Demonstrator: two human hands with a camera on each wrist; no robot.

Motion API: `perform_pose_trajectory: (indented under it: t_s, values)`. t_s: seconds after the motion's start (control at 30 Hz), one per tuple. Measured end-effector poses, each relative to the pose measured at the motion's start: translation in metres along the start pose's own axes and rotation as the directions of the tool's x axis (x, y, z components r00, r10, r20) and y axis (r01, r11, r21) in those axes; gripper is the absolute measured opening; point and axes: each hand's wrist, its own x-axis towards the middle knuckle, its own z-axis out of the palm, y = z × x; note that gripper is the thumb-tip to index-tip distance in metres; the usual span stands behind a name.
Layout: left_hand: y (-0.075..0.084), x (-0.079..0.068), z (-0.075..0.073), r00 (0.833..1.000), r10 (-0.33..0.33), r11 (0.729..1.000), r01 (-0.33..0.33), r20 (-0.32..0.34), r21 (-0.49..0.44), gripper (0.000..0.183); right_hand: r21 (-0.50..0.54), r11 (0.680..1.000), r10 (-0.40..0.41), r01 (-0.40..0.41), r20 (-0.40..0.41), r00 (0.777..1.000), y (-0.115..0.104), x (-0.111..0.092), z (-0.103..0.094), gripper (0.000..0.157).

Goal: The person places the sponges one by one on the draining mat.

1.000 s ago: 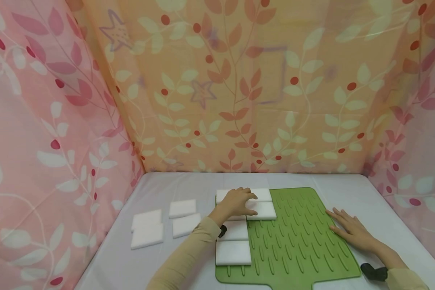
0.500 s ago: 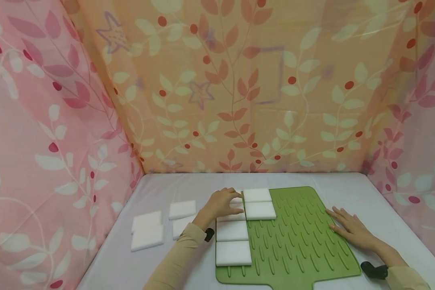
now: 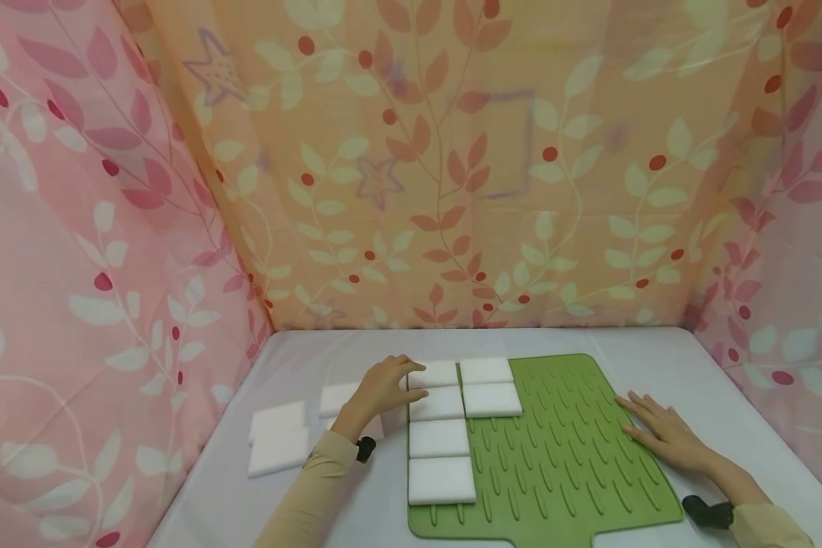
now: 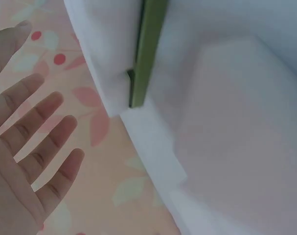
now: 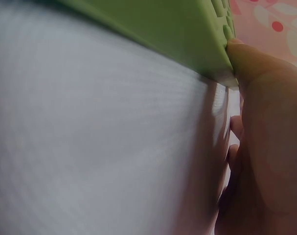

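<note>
A green silicone mat (image 3: 562, 457) with raised ridges lies on the table. Several white rectangular sponge-like blocks sit on it: a column down its left side, with a front block (image 3: 441, 481), and a pair beside the top, including one block (image 3: 492, 399). My left hand (image 3: 377, 388) hovers at the mat's upper left edge, fingers spread and holding nothing, its palm showing in the left wrist view. My right hand (image 3: 674, 438) rests at the mat's right edge with fingers extended. In the right wrist view the thumb (image 5: 251, 56) touches the mat's rim.
On the white table (image 3: 205, 506), left of the mat, lie more white blocks, such as the near-left block (image 3: 278, 452); my left arm partly covers others. Patterned curtains (image 3: 411, 167) enclose the back and both sides.
My left hand has drawn back leftward from over the second-column blocks to the mat's left edge, uncovering the upper blocks of the first column. The right hand stays in place.
</note>
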Motion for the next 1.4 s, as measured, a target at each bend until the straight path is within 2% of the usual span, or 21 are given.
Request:
perform_pose_trajectory:
  t_s: [0.33, 0.63, 1.23, 1.4]
  values:
    - [-0.03, -0.026, -0.012, 0.997, -0.059, 0.998, 0.058, -0.052, -0.028, 0.052, -0.001, 1.0, 0.009, -0.009, 0.007, 1.0, 0.0, 0.001, -0.001, 0.055]
    - [-0.053, -0.049, -0.021, 0.99, -0.1, 0.995, 0.099, -0.101, -0.015, 0.051, -0.004, 1.0, -0.013, 0.013, -0.018, 1.0, -0.002, 0.0, -0.002, 0.054]
    - [-0.093, -0.091, -0.034, 0.981, -0.177, 0.984, 0.175, -0.085, -0.029, 0.051, 0.0, 1.0, -0.018, 0.018, -0.022, 1.0, -0.002, 0.0, -0.002, 0.055]
    - [-0.101, -0.102, -0.038, 0.975, -0.215, 0.976, 0.213, -0.06, -0.037, 0.053, -0.003, 1.0, -0.025, 0.025, -0.026, 0.999, -0.001, 0.0, -0.003, 0.055]
